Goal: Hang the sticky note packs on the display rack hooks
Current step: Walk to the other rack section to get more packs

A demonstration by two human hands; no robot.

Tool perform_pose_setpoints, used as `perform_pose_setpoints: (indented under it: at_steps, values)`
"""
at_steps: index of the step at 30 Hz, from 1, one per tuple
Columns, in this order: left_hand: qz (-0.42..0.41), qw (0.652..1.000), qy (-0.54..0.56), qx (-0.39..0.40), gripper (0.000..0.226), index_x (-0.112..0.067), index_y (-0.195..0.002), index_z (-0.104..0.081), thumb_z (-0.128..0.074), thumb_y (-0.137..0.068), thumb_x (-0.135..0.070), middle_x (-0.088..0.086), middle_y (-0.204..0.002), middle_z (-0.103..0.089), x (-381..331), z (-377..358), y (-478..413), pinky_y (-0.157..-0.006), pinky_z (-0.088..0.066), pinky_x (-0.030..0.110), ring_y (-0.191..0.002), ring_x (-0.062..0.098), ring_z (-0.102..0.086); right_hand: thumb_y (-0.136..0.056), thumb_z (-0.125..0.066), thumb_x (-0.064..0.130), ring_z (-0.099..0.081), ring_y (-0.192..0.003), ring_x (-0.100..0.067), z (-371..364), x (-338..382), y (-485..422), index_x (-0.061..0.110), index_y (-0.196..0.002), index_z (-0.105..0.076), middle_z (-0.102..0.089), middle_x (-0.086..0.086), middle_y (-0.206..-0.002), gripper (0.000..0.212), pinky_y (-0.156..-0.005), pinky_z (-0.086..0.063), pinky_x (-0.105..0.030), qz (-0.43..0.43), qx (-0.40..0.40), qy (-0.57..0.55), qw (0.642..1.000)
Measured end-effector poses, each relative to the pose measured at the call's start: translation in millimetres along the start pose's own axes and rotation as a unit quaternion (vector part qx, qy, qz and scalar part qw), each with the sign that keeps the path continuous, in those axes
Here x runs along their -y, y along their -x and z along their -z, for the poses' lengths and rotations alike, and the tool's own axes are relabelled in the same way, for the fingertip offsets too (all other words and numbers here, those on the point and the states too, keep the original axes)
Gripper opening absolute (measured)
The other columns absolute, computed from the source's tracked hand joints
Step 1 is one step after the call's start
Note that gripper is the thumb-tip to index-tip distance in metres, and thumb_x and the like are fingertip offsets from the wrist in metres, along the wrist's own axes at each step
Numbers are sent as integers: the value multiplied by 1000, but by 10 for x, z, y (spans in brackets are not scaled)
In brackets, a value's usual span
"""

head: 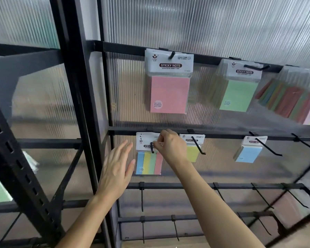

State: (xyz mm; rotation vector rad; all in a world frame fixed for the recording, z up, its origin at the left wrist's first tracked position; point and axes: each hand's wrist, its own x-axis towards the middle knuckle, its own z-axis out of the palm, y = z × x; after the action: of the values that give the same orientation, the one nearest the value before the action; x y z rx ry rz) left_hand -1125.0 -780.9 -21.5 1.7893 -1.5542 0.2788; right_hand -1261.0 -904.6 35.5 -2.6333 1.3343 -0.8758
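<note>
Nearest, the left hand (pixel 117 169) is spread flat with straight fingers, holding nothing, just beside the striped pack (pixel 149 162). The right hand (pixel 170 147) pinches that pack's white header card at the hook (pixel 152 148) on the middle rail. The pack looks light and its film sleeve slippery, so the stiffer card top seems the best grip. Beyond, a pink pack (pixel 169 93) hangs higher.

Soft daylight thru the ribbed panel (pixel 204 24) behind my rack (pixel 75 86); no hard shadows, mild glare up top. Frame edges bend; far-right packs (pixel 290 101) look blurry.
</note>
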Motion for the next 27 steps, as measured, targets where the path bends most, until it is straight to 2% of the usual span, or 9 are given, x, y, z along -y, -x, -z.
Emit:
perform_pose_setpoints:
  at_steps: [5,9,13,16,19,21,25,27]
  values:
    - [1,1000,3,14,58,-14,-137,-39,-18,-96,-51,9,-139,-44,-17,-41,43,-100,-34,41,-126,26,-43,-83,-64,23,-55,-89,-27,-53,-10,155,9,-106,-55,-57,-8,-100,29,-68,-36,-30,-4,-54,10,998]
    - [-2,1000,1,26,59,-14,-136,-39,-16,-97,-51,10,-138,-45,-55,-68,133,-99,-33,39,-124,25,-44,-85,-62,24,-53,-104,-29,-69,-75,439,11,-122,-51,-54,-10,-116,41,-83,-40,-36,3,-29,20,999]
    - [4,999,1,49,55,-11,-135,-41,-29,-92,-42,12,-137,-46,-106,-94,249,-98,-38,44,-123,29,-46,-90,-54,29,-39,-128,-26,-52,-117,764,16,-138,-38,-42,-8,-139,52,-103,-32,-38,-2,26,28,999]
    - [7,998,-6,63,54,-13,-138,-38,-35,-92,-40,10,-142,-41,-160,-101,372,-102,-33,42,-128,28,-41,-92,-50,32,-25,-138,-24,-25,-129,1014,20,-144,-27,-30,-6,-149,58,-111,-22,-38,-2,57,36,998]
    - [9,997,-15,72,53,-12,-139,-38,-55,-91,-26,10,-147,-35,-258,-81,545,-107,-23,39,-134,27,-34,-93,-48,30,-19,-141,-24,22,-141,1249,20,-146,-23,-24,-6,-152,59,-113,-16,-37,3,80,26,996]
    - [1,997,-37,72,57,-11,-138,-41,-63,-86,-20,12,-145,-37,-339,-35,703,-106,-23,41,-133,29,-36,-94,-47,32,-15,-142,-23,77,-120,1413,21,-147,-21,-21,-6,-153,60,-114,-13,-37,4,97,20,995]
    - [-18,991,-106,76,67,-8,-135,-44,-74,-76,-19,16,-140,-43,-490,147,1080,-104,-25,46,-129,30,-40,-95,-44,34,-7,-144,-20,180,-2,1793,22,-148,-14,-14,-5,-156,62,-115,-6,-36,9,131,15,991]
    - [-38,987,-138,77,68,-10,-137,-42,-72,-77,-22,15,-141,-43,-563,266,1326,-108,-24,44,-130,29,-40,-95,-44,35,-6,-144,-20,212,90,2016,23,-148,-12,-12,-5,-156,63,-115,-5,-36,14,144,11,989]
